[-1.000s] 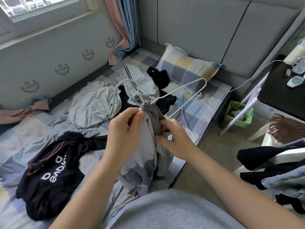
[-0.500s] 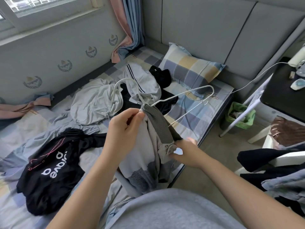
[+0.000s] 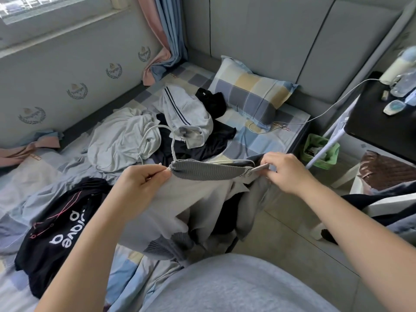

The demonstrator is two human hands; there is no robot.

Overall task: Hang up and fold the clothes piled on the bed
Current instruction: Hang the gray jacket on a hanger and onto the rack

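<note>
Pulled apart since earlier, left hand (image 3: 144, 183) and right hand (image 3: 286, 172) pinch the grey shirt's (image 3: 180, 206) collar ends, stretching it taut between them.

clothes pile (image 3: 180, 122) lies mid-bed (image 3: 258, 140), pillow (image 3: 252, 91) behind it, bin (image 3: 319, 149) right of the bed.

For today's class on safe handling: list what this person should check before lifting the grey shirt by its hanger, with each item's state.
1. Left hand pinching the ribbed collar: ok.
2. Right hand gripping the collar's other end: ok.
3. White hanger hook free above the collar: ok.
4. Hanger arms seated in both shoulders: cannot tell, hidden by the grey shirt.
5. Shirt hanging straight: not ok, bunched.
6. Black printed top apart from the shirt: ok.
</note>
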